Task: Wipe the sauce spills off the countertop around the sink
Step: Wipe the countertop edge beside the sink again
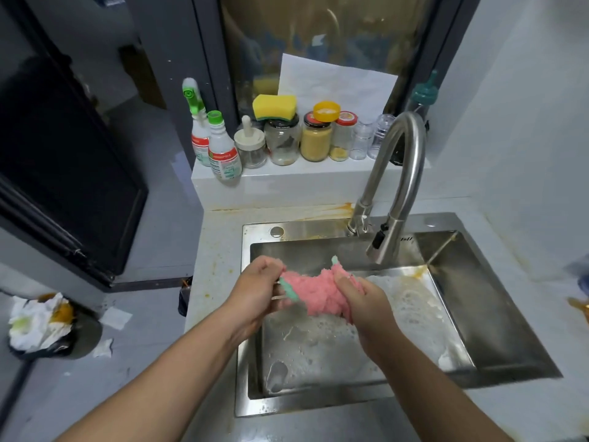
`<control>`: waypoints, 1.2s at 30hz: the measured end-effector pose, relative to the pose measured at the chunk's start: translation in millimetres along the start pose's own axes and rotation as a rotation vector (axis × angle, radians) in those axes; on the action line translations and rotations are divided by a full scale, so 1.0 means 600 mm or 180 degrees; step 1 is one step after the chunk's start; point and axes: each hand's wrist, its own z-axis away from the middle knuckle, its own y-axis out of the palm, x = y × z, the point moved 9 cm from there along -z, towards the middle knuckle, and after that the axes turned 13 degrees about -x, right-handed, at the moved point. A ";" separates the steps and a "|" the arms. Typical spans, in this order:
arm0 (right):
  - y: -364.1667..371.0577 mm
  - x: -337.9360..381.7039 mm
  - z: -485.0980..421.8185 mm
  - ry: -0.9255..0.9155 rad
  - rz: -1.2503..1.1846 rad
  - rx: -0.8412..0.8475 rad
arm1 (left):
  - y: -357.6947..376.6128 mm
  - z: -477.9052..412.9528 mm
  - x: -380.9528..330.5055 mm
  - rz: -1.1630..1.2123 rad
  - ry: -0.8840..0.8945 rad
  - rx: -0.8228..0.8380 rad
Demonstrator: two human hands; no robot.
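A pink cloth with green trim [314,293] is stretched between both hands over the steel sink [497,317]. My left hand [255,290] grips its left end and my right hand [363,301] grips its right end. Foamy water [318,346] lies in the sink bottom. Orange sauce smears [334,208] streak the white countertop [216,266] behind the sink, beside the faucet base. More orange sauce [417,272] sits in the sink's back right corner, and an orange spill [578,306] shows at the right edge.
A curved steel faucet [395,193] arches over the sink. On the ledge behind stand two spray bottles [220,151], several jars [315,138] and a yellow sponge [274,107]. A bin full of crumpled paper [41,323] stands on the floor at left.
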 end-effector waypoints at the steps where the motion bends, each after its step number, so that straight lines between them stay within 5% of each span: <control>1: 0.006 0.003 0.000 0.0039 -0.0100 0.0040 | 0.000 -0.001 -0.003 -0.0206 0.0065 0.0079; 6: 0.051 0.034 0.016 0.0147 -0.0210 0.0239 | 0.027 0.020 0.003 -0.0897 -0.0116 0.1031; 9: 0.069 0.039 0.031 0.0712 -0.0630 0.0380 | 0.023 0.019 0.004 -0.0770 -0.0296 0.1342; 15: 0.103 0.026 0.059 0.1292 -0.1754 0.0619 | -0.006 -0.008 -0.023 0.0250 -0.0151 0.0972; 23: 0.053 0.014 0.015 0.0048 -0.0316 -0.0626 | -0.086 -0.051 -0.050 -0.1264 0.0690 -0.0167; 27: 0.091 0.027 0.030 -0.0541 0.0622 -0.0099 | -0.060 -0.045 -0.065 -0.1538 0.1315 0.0340; 30: 0.112 0.020 0.025 -0.0888 0.1757 0.0212 | -0.043 -0.045 -0.070 -0.2680 0.1993 0.0672; 32: 0.122 0.007 0.019 -0.0919 0.2199 0.0453 | -0.054 -0.067 -0.073 -0.3350 0.2275 0.0429; 36: 0.111 0.014 -0.006 -0.0863 0.1789 0.0176 | -0.073 -0.113 -0.073 -0.2552 0.2154 0.0514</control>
